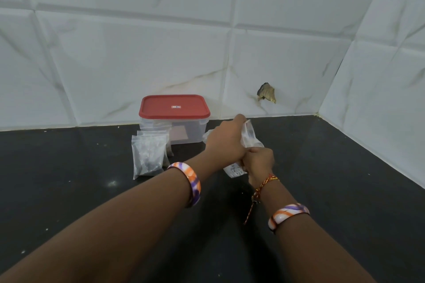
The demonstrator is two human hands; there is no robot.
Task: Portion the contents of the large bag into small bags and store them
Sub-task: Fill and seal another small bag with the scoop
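Note:
My left hand (226, 138) grips the top of a clear plastic bag (249, 136) held above the black counter. My right hand (261, 161) is closed on a bag with printed lettering (234, 170) just below it; the two hands touch. What the bags hold is hidden by my fingers. Two small filled zip bags (148, 155) lean upright to the left, in front of a clear storage box with a red lid (174, 106), which is shut.
The black counter (92, 190) runs to a white tiled wall at the back and on the right, forming a corner. A broken hole in a tile (266, 94) shows above the counter. Crumbs dot the counter on the left.

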